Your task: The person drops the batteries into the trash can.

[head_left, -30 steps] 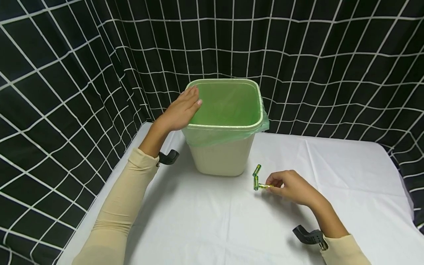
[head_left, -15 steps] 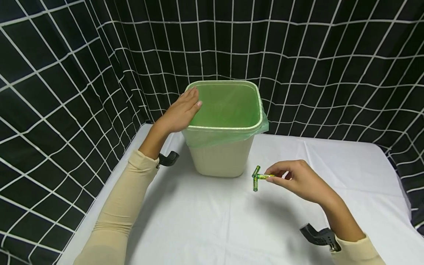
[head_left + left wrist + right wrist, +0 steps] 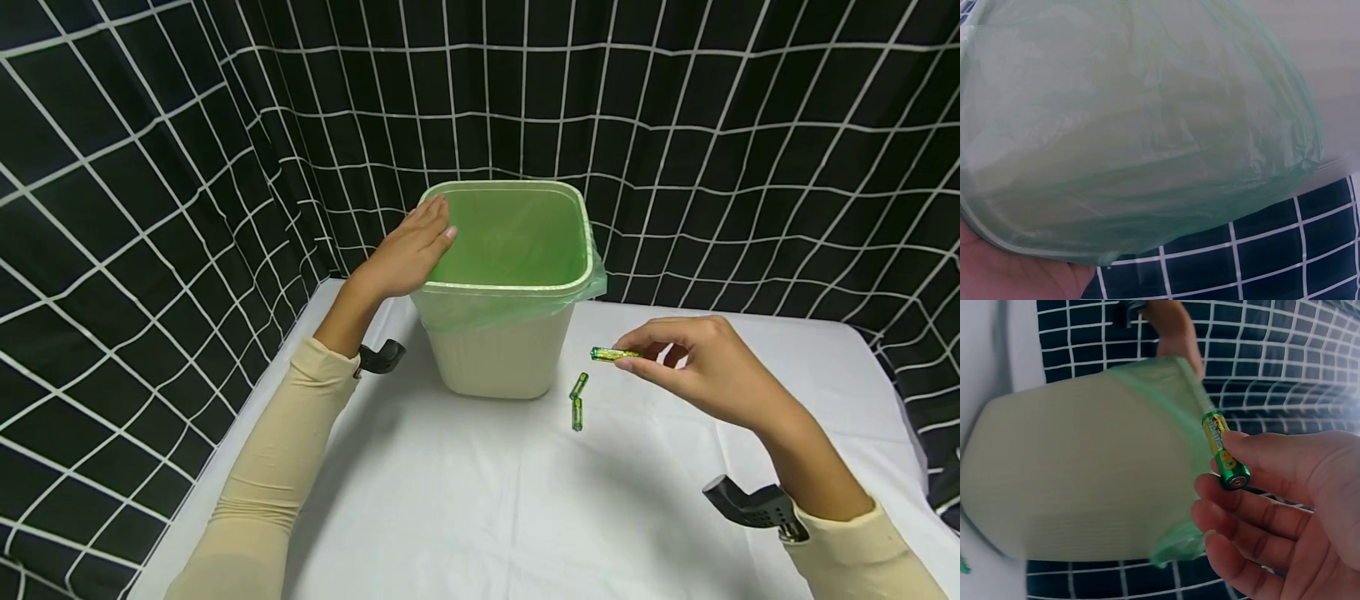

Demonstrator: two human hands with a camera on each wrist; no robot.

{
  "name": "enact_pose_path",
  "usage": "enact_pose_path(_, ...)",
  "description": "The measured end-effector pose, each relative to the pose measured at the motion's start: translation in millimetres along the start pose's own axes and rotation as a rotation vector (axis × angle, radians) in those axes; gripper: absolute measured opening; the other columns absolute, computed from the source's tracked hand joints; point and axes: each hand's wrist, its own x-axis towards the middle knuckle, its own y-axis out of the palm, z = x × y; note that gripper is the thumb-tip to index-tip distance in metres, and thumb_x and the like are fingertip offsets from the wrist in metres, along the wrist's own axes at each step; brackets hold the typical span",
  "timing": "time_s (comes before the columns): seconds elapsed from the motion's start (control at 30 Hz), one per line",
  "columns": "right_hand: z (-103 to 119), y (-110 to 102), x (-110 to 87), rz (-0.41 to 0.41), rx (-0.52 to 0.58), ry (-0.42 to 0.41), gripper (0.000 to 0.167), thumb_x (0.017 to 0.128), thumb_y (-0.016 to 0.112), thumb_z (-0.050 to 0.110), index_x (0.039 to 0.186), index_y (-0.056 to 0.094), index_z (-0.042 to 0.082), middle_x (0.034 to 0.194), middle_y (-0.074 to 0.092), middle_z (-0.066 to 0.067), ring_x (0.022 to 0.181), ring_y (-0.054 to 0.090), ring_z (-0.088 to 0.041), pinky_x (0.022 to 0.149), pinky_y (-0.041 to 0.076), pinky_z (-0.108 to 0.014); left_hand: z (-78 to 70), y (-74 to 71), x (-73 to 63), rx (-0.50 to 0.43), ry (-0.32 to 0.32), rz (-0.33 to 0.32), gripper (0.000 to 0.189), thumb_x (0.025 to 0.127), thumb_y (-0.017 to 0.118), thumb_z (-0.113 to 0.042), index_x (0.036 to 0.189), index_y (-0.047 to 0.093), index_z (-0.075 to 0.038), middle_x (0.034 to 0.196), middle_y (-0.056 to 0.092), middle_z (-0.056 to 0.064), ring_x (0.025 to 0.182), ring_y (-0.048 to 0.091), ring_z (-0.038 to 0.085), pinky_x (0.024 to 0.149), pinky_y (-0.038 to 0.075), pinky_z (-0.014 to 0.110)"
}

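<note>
A white trash bin (image 3: 498,358) stands on the table, lined with a green plastic bag (image 3: 517,233) folded over its rim. My left hand (image 3: 408,252) rests on the left side of that rim with its fingers straight; the left wrist view shows the palm against the bag's edge. Between thumb and fingertips, my right hand (image 3: 701,367) pinches a green and yellow battery (image 3: 1225,450), held above the table to the right of the bin. Two similar batteries, an upper battery (image 3: 579,385) and a lower battery (image 3: 577,414), lie end to end on the cloth near the bin's base.
A white cloth (image 3: 465,500) covers the table. Black curtains with a white grid (image 3: 675,150) hang behind it and along the left side. Each wrist carries a dark camera mount, such as the right mount (image 3: 753,504).
My right hand has lifted one battery off the table, away from the other two, moving up and to the right. My left hand stays on the rim.
</note>
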Motion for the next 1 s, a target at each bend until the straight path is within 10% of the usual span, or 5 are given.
enact_pose_path(0.5,38,-44,48.1,0.015,0.018,-0.183,0.031,0.078,0.085,-0.002,0.099,0.08,0.021,0.088,0.07,0.018,0.073,0.06,-0.001,0.061,0.049,-0.014,1.9,0.9,1.0,0.01,-0.001,-0.002,0.06,0.113,0.02,-0.032,0.158,0.011,0.007,0.168,0.004,0.019,0.156,-0.001,0.03,0.125,-0.003,0.032)
enact_pose_path(1.0,40,-46,101.0,-0.005,0.03,-0.058,0.01,0.088,0.08,0.008,0.096,0.08,0.014,0.083,0.074,0.008,0.068,0.06,-0.008,0.055,0.047,-0.018,1.4,0.3,1.3,0.012,0.005,-0.005,0.061,0.113,0.021,-0.033,0.158,0.011,0.007,0.168,0.004,0.019,0.156,-0.001,0.029,0.125,-0.003,0.032)
